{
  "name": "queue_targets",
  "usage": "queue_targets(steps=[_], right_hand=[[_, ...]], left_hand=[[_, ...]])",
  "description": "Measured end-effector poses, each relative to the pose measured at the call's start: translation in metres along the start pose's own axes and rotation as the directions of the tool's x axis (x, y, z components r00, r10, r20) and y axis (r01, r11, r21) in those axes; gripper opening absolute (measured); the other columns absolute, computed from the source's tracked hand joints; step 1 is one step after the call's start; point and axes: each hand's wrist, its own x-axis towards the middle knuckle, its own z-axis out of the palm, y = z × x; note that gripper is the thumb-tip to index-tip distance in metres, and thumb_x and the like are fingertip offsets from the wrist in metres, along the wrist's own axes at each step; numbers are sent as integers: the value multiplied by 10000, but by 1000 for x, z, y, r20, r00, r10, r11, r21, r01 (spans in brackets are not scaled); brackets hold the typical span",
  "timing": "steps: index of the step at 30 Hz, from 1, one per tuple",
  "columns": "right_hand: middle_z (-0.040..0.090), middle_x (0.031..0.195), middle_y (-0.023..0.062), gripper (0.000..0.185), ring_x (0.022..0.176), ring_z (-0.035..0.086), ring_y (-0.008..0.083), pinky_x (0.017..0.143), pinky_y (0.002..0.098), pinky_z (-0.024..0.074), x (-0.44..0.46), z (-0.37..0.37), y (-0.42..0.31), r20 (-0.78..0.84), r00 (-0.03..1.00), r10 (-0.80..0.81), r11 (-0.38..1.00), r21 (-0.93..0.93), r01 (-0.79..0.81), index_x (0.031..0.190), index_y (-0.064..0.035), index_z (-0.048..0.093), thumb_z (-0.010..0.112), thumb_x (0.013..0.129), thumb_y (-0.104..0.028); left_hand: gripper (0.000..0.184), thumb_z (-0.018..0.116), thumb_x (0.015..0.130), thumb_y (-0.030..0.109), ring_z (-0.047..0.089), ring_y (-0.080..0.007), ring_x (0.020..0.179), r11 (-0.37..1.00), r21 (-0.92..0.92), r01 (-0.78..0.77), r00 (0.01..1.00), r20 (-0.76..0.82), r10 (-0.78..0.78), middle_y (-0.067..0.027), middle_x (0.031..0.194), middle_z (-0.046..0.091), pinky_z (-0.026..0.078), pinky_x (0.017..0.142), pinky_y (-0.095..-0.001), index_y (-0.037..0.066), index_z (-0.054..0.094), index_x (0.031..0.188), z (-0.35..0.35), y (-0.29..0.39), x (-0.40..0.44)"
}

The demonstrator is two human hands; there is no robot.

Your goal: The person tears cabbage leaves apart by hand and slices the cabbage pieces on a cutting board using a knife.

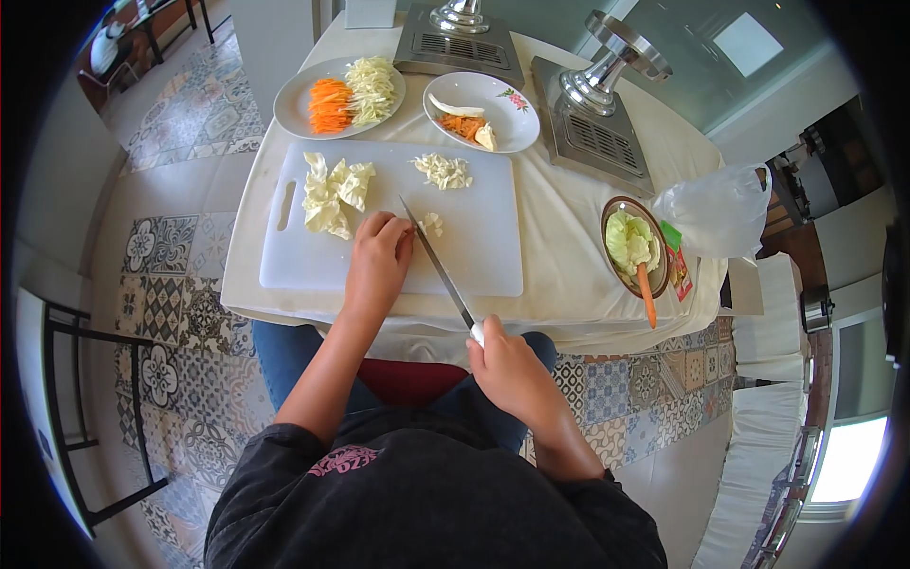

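Note:
My right hand [505,358] is wrapped round the white handle of a knife [439,267], whose blade slants up and left over the white cutting board [474,270]. My left hand [384,248] has its fingers curled down on the board, just left of the blade. What lies under those fingertips is mostly hidden. Small chopped pale bits [432,224] lie right of the blade. Large cabbage leaves [327,201] rest at the board's upper left, and a small pile of chopped cabbage [443,172] sits near its top edge.
Behind the board stand a plate [287,102] of carrot and cabbage strips and a flowered plate [517,135] with scraps. Two metal stands [607,152] [474,52] are at the back. To the right are a brown-rimmed bowl [612,270] with leaves and a carrot, and a plastic bag [716,213].

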Motion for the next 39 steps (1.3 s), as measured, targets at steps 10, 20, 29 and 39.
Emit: queue_targets(steps=[10, 20, 29, 39], right_hand=[[627, 770, 317, 272, 774, 604, 511, 674, 565, 460, 3, -5, 1, -45, 999, 16, 1000, 20, -15, 951, 51, 454, 530, 967, -210], [617, 716, 303, 263, 696, 611, 490, 613, 552, 462, 20, 3, -2, -94, 995, -34, 996, 79, 42, 953, 58, 434, 543, 959, -182], [612, 696, 291, 248, 685, 605, 489, 601, 564, 451, 17, -2, -6, -56, 998, -19, 998, 60, 22, 943, 35, 424, 542, 960, -182], [625, 696, 290, 247, 677, 621, 479, 603, 563, 483, 8, -9, -6, 9, 1000, 10, 1000, -1, -10, 974, 30, 422, 523, 967, -196]], left_hand=[[58, 642, 830, 21, 601, -350, 872, 999, -31, 17, 980, 199, -11, -135, 863, 639, 496, 786, -424, 15, 646, 888, -10, -7, 22], [78, 642, 816, 7, 614, -348, 847, 997, -74, 6, 971, 237, 12, -138, 850, 645, 507, 758, -422, 7, 641, 894, -7, -16, 31], [106, 648, 804, -15, 604, -348, 824, 998, -59, -7, 977, 214, 20, -139, 860, 625, 502, 747, -424, 6, 646, 908, -5, -16, 29], [127, 647, 800, -49, 630, -315, 794, 998, -48, -32, 982, 187, 41, -131, 895, 615, 505, 694, -381, -13, 647, 922, -5, -15, 30]])
